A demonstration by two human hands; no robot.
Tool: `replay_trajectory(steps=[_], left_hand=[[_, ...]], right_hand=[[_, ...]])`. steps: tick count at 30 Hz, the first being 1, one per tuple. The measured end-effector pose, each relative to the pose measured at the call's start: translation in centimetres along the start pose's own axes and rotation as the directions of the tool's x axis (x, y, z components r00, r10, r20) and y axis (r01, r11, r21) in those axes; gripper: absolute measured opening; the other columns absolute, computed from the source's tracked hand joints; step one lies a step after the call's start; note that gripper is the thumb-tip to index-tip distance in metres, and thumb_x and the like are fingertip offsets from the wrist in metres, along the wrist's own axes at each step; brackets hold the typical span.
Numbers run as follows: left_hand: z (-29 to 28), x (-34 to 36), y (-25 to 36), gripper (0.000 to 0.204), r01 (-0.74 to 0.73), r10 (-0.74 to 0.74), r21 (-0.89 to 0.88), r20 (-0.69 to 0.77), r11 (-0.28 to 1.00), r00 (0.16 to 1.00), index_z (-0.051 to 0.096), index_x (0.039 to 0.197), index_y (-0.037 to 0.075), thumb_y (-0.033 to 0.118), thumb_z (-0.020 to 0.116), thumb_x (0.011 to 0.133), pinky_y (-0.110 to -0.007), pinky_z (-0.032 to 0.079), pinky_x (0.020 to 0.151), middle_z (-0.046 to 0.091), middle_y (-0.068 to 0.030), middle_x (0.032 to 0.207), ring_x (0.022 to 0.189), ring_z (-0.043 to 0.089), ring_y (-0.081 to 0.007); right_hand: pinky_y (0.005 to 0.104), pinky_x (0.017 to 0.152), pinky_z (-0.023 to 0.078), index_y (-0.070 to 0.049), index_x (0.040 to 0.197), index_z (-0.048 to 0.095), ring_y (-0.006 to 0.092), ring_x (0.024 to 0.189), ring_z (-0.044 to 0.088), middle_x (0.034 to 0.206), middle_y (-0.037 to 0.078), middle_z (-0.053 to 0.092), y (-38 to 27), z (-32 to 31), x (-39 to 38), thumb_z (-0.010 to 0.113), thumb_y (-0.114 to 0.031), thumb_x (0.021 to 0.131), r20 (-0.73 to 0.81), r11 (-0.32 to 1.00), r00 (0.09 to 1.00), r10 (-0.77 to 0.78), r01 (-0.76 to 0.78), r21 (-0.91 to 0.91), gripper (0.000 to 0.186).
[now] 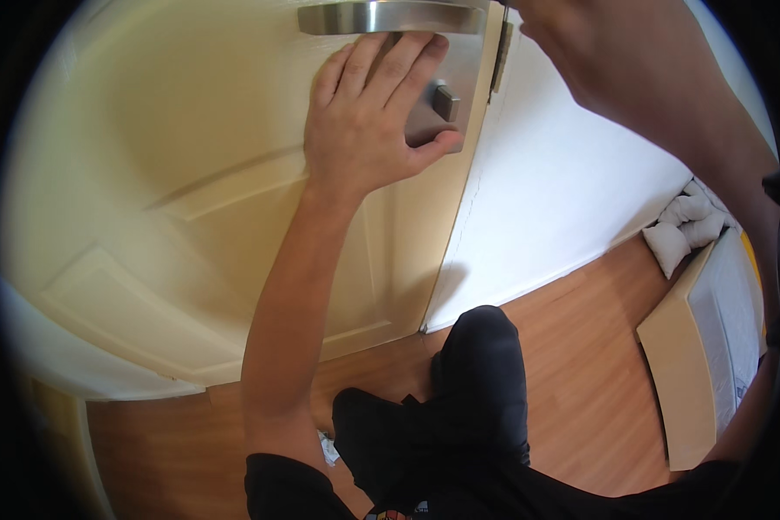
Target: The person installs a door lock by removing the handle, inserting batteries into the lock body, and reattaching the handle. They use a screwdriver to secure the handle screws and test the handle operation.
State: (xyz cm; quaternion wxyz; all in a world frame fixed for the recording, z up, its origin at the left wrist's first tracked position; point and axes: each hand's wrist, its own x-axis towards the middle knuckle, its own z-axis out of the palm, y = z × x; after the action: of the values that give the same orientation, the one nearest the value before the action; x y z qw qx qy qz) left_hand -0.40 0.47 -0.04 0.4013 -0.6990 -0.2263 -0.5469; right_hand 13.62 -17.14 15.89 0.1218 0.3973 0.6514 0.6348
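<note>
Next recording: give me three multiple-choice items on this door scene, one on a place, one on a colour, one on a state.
1. Where does the left hand rest?
A. on the floor
B. on the lock plate under the lever handle
C. on the cushions

2. What colour is the door?
A. cream
B. dark blue
C. red

3. How is the left hand set?
A. clenched in a fist
B. open, fingers flat
C. wrapped around the lever

Answers:
1 B: the fingers lie on the metal plate below the lever handle.
2 A: the panels are cream.
3 B: the fingers are spread flat against the door.
</note>
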Motion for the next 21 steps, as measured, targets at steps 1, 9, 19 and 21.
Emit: replay_trajectory(steps=[1, 9, 19, 21], left_hand=[[0.0, 0.0, 0.0, 0.085, 0.001, -0.001, 0.001, -0.003, 1.000, 1.000, 0.066, 0.140, 0.019, 0.067, 0.080, 0.071, -0.044, 0.042, 0.108, 0.063, 0.0018, 0.142, 0.128, 0.057, -0.0253], [-0.1, -0.1, 0.0, 0.087, -0.018, 0.019, 0.022, -0.007, 1.000, 1.000, 0.064, 0.142, 0.020, 0.071, 0.077, 0.073, -0.044, 0.041, 0.109, 0.063, 0.0021, 0.143, 0.129, 0.057, -0.0252], [-0.4, -0.1, 0.1, 0.085, -0.014, 0.014, 0.018, 0.006, 1.000, 1.000, 0.064, 0.141, 0.019, 0.071, 0.075, 0.075, -0.044, 0.042, 0.109, 0.063, 0.0012, 0.142, 0.129, 0.057, -0.0259], [-0.4, -0.1, 0.1, 0.084, -0.015, 0.015, 0.012, 0.007, 1.000, 1.000, 0.065, 0.141, 0.019, 0.071, 0.075, 0.076, -0.044, 0.042, 0.109, 0.063, 0.0011, 0.142, 0.129, 0.057, -0.0261]], right_hand=[[0.0363, 0.046, 0.048, -0.002, 0.066, 0.059, 0.0198, 0.046, 0.058, 0.057, 0.009, 0.059, 0.1, 0.5, -0.2, 0.066, -0.005, 0.088, -0.049, 0.986, 0.995, -0.082, 0.074, -0.148, 0.023], [0.0310, 0.042, 0.039, -0.003, 0.078, 0.059, 0.0118, 0.046, 0.048, 0.059, 0.004, 0.055, 3.9, 3.0, 0.0, 0.059, -0.014, 0.096, 0.391, 0.566, 0.910, 0.139, -0.397, 0.723, 0.021], [0.0354, 0.048, 0.047, 0.003, 0.081, 0.070, 0.0186, 0.048, 0.056, 0.062, 0.012, 0.063, 2.6, -1.2, 0.6, 0.056, -0.020, 0.098, 0.465, 0.293, 0.851, 0.246, -0.522, 0.801, 0.031], [0.0394, 0.056, 0.055, 0.002, 0.070, 0.072, 0.0254, 0.053, 0.065, 0.061, 0.018, 0.066, 2.5, -1.3, 0.8, 0.060, -0.016, 0.092, 0.393, 0.756, 0.907, 0.154, -0.364, 0.544, 0.031]])
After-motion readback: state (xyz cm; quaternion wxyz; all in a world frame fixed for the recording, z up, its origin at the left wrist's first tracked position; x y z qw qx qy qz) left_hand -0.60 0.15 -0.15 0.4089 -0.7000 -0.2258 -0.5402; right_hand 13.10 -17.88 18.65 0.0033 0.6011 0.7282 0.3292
